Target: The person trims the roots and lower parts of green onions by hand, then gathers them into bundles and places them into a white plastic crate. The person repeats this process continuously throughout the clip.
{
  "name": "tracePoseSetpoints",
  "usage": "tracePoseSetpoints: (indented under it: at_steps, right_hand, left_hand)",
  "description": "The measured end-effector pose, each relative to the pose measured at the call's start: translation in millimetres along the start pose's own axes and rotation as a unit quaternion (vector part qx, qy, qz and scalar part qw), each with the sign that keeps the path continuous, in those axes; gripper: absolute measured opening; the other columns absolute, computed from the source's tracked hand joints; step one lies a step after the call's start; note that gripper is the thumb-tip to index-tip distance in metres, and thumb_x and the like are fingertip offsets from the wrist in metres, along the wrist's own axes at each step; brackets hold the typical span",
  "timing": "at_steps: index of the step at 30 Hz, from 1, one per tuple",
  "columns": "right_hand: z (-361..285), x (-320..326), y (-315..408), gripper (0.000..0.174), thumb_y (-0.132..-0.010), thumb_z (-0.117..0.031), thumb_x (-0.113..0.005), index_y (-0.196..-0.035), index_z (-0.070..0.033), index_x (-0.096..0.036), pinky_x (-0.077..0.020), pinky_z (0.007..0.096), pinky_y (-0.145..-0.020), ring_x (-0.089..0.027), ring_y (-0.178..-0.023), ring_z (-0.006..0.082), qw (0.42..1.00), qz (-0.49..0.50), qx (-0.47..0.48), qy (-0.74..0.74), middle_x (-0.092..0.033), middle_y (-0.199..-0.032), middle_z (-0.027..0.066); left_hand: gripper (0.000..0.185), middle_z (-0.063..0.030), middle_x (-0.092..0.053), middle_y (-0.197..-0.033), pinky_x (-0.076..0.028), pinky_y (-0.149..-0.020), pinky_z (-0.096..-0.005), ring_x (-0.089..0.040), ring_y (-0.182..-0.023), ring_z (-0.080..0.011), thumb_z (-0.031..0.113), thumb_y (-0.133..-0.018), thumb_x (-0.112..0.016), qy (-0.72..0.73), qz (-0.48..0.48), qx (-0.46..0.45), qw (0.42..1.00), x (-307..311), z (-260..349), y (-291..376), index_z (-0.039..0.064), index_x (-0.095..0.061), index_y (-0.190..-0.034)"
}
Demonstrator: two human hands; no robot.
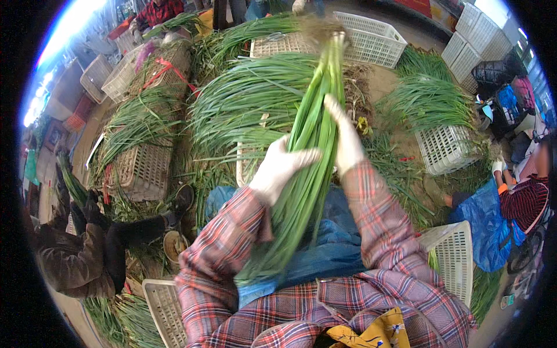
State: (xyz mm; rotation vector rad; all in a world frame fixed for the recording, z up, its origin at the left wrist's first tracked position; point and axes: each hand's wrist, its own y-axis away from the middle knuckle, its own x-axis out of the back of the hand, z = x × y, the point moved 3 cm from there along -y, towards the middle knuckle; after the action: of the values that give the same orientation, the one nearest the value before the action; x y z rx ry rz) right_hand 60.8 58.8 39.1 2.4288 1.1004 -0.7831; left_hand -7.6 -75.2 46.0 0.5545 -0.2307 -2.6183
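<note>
Before my chest is a bunch of long leafy allium plants [314,117], like green garlic or young leeks. Its blurred roots point away from me and its leaf tips hang toward my lap. My left hand [283,167], in a white glove, grips the leaves with the thumb across their front. Higher up, my gloved right hand [343,135] holds the stalks from the right side; some of its fingers are hidden behind them. Beyond the bunch, a large heap of the same greens [252,95] lies over a pale plastic crate [240,165]. Blue plastic sheeting [335,243] covers my lap.
Left, greens lie on an upturned crate [145,167] beside a person in dark clothes [78,256]. Right stands another crate of greens [446,148]; a person in a striped top [524,200] sits near it. An open white crate [374,43] stands at the back. Loose leaves litter the floor.
</note>
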Motion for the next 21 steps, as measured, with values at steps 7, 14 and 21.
tracePoseSetpoints:
  at_steps: [7, 14, 21]
  right_hand:
    - [95.5, 51.3, 21.3, 0.055, -0.086, -0.037, -0.076, -0.125, -0.002, -0.060, -0.0567, 0.0374, -0.082, -0.070, -0.094, 0.0223, 0.980, 0.082, -0.171, 0.056, -0.070, -0.110, 0.0101]
    - [81.1, 43.3, 11.4, 0.034, -0.084, -0.020, -0.074, -0.108, 0.003, -0.068, -0.0564, 0.0331, -0.070, -0.069, -0.077, 0.0195, 0.987, 0.106, -0.100, 0.066, -0.072, -0.094, 0.0106]
    - [92.0, 42.3, 14.4, 0.026, -0.084, -0.019, -0.074, -0.101, 0.001, -0.071, -0.0561, 0.0303, -0.062, -0.069, -0.068, 0.0176, 0.988, 0.099, -0.097, 0.061, -0.073, -0.084, 0.0080]
  left_hand:
    - [0.053, -0.0101, -0.067, -0.113, -0.055, -0.081, -0.0333, -0.066, -0.092, -0.0184, 0.032, -0.089, -0.076, -0.026, 0.075, -0.043, 0.996, 24.1, -46.4, -117.5, -0.001, -0.057, -0.126]
    - [0.042, -0.0040, -0.068, -0.098, -0.057, -0.066, -0.0322, -0.067, -0.076, -0.0166, 0.028, -0.091, -0.072, 0.172, 0.010, 0.111, 0.979, 12.0, -93.2, -4.2, 0.010, -0.056, -0.125]
    - [0.034, -0.0121, -0.070, -0.094, -0.059, -0.075, -0.0380, -0.070, -0.079, -0.0234, 0.008, -0.085, -0.075, 0.169, -0.053, 0.199, 0.964, -0.2, -124.0, 83.7, -0.001, -0.062, -0.115]
